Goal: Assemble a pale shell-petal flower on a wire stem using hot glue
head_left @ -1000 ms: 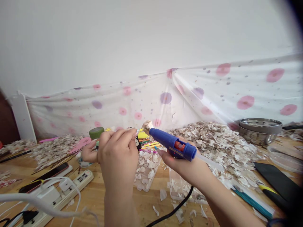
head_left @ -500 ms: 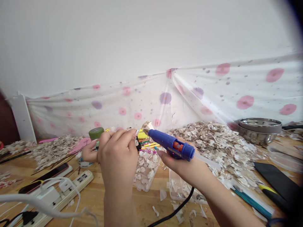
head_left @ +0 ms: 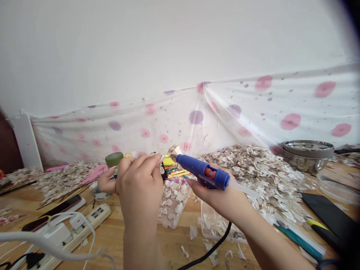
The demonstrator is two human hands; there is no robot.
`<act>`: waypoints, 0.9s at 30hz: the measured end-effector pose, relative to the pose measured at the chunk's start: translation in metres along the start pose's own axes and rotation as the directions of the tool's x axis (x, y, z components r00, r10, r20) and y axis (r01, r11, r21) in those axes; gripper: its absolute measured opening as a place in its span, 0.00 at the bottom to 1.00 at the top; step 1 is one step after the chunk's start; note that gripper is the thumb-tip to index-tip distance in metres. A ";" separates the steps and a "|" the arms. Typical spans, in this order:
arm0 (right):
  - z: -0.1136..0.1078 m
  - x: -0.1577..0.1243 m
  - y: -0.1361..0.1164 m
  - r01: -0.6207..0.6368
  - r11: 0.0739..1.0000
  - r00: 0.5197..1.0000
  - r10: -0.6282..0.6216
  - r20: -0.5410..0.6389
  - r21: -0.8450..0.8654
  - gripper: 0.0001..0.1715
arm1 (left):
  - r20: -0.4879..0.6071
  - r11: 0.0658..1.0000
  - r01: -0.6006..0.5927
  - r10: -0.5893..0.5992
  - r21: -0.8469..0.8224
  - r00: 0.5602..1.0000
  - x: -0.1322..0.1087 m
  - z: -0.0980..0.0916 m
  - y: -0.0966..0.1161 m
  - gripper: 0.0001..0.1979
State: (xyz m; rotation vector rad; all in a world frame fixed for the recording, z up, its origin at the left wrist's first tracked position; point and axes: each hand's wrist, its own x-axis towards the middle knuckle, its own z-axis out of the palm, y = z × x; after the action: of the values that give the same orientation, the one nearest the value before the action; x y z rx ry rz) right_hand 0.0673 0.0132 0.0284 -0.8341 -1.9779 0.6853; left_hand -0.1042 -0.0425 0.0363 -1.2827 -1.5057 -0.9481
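My right hand [head_left: 225, 191] is wrapped round a blue hot glue gun [head_left: 198, 170], which points up and to the left. A clear glue stick [head_left: 244, 189] juts out of its back end, and a black cord [head_left: 209, 253] hangs below. The nozzle is by a small cream, petal-like piece [head_left: 175, 149], just beyond my left fingertips; whether they touch cannot be made out. My left hand [head_left: 140, 176] is closed with its fingers pinched together, back towards me, and hides what it grips.
Heaps of pale flakes [head_left: 253, 165] cover the table's right and left. Two clear plastic boxes [head_left: 173, 221] sit below my hands. A power strip [head_left: 98, 217] with white cables and a phone [head_left: 53, 212] lie left. Steel bowls [head_left: 308, 153], a green tape roll [head_left: 114, 159] and a polka-dotted sheet [head_left: 180, 120] stand behind.
The glue gun and both hands have hardly moved; its back end has shifted very slightly left. A small red light on the power strip no longer shows.
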 end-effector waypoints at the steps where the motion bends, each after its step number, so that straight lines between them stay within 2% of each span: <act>1: -0.001 0.000 0.000 -0.005 1.000 1.000 0.005 0.000 -0.002 0.14 | -0.003 1.000 -0.001 0.001 0.002 1.000 0.000 0.000 0.000 0.11; 10: -0.004 0.000 -0.002 0.016 1.000 1.000 -0.016 -0.015 -0.005 0.17 | -0.001 1.000 -0.006 0.006 0.012 1.000 0.000 0.002 -0.002 0.11; 17: -0.001 -0.001 0.009 0.020 1.000 0.998 -0.019 -0.053 0.019 0.16 | -0.002 1.000 -0.014 0.014 0.015 1.000 0.000 0.001 0.000 0.12; 21: -0.001 -0.002 0.010 0.038 0.998 0.996 -0.041 -0.077 -0.042 0.18 | 0.034 0.999 -0.024 0.023 0.025 0.999 -0.001 0.002 -0.002 0.12; 27: -0.003 0.000 0.009 -0.004 1.000 1.000 0.004 -0.030 -0.003 0.15 | 0.057 0.997 0.032 -0.036 0.071 0.998 -0.004 0.008 -0.014 0.11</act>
State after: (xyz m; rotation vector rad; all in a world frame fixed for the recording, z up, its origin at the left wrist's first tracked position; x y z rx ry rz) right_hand 0.0726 0.0189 0.0235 -0.8453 -1.9515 0.6687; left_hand -0.1189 -0.0384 0.0306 -1.2471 -1.5968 -0.8785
